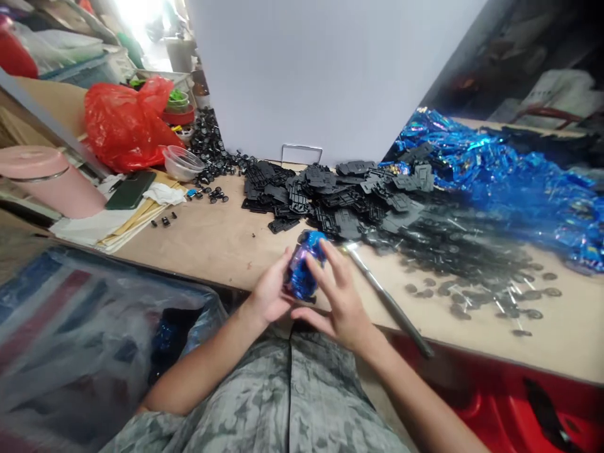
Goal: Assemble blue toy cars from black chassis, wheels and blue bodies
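A shiny blue toy car body (304, 277) is held over the front edge of the table. My left hand (271, 290) is closed round its left side, the thumb along it. My right hand (342, 302) is on the other side with fingers apart, some fingertips lying on or just over the car; whether they press on it I cannot tell. Beyond my hands lies a heap of flat black toy car bases (330, 195). To their right, black wheels on metal axles (472, 270) are spread on the table, partly smeared by blur.
A hammer (391, 302) lies right of my hands, handle over the edge. Blue car bodies (519, 182) are heaped at right. More black wheels (207, 141), a clear bowl (182, 162), red bag (123, 126) and pink cup (54, 182) stand left. A lined container (94, 352) sits below.
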`<state>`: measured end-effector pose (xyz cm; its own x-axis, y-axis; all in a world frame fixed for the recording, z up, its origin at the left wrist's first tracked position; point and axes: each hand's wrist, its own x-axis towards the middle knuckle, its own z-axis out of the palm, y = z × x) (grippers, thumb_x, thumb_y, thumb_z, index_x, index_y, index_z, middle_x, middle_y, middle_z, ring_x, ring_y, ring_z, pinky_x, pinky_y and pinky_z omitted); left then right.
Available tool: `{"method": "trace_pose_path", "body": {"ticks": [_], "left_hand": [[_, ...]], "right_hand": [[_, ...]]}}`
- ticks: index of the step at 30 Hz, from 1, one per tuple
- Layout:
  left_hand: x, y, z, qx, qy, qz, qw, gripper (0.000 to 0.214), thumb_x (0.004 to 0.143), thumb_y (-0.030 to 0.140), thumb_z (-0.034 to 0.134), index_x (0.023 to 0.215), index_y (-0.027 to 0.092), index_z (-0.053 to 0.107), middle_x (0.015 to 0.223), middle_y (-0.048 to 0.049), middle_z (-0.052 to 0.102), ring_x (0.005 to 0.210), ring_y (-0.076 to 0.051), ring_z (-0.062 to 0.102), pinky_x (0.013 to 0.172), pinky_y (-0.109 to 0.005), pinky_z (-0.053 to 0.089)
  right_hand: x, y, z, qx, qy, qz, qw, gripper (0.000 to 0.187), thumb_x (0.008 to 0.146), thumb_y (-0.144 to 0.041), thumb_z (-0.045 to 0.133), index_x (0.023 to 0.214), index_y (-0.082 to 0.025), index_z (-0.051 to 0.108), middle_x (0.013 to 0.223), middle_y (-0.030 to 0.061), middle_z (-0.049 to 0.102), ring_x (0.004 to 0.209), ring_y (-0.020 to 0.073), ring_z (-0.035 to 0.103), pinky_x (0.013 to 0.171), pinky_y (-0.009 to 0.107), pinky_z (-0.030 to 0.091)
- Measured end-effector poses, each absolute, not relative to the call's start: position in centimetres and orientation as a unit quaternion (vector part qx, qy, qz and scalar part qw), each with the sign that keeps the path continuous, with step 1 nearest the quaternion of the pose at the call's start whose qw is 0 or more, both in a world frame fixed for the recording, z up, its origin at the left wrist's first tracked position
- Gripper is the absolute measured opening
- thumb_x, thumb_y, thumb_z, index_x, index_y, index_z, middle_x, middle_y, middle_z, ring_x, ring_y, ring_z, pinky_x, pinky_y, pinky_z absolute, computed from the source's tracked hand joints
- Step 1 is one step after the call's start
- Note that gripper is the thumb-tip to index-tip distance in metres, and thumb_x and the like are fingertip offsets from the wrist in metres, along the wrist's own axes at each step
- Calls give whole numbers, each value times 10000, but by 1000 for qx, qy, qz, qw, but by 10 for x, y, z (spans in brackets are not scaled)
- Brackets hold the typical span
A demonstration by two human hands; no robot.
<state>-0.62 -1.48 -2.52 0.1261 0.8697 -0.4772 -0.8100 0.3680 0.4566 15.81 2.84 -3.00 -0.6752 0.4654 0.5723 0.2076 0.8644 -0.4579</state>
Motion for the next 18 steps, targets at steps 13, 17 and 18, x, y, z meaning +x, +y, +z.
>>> {"method": "trace_pose_path", "body": {"ticks": [13, 17, 18], "left_hand": [[9, -31, -8, -54, 254, 625, 736, 404, 1070, 394, 438, 1195, 160, 742, 1093, -90, 790, 1022, -208, 738, 902, -309, 579], [4, -33, -2, -72, 233, 630, 737, 459, 1088, 388, 370, 1169, 133, 743, 1130, -103, 785, 1080, -218, 729, 973, -328, 561], [3, -34, -3, -74, 236, 625, 740, 459, 1085, 397, 377, 1163, 134, 745, 1119, -102, 787, 1065, -216, 733, 966, -327, 564]], "right_hand": [[164, 23, -37, -116, -883, 166, 423, 586, 1021, -170, 431, 1586, -320, 399, 1708, 76, 287, 1547, 375, 344, 1184, 722, 377], [163, 21, -28, -127, -873, 139, 450, 605, 998, -142, 452, 1574, -326, 425, 1690, 61, 333, 1526, 376, 385, 1183, 723, 384], [162, 20, -25, -122, -880, 125, 443, 610, 994, -138, 457, 1572, -329, 428, 1693, 60, 326, 1529, 383, 378, 1179, 730, 383]]}}
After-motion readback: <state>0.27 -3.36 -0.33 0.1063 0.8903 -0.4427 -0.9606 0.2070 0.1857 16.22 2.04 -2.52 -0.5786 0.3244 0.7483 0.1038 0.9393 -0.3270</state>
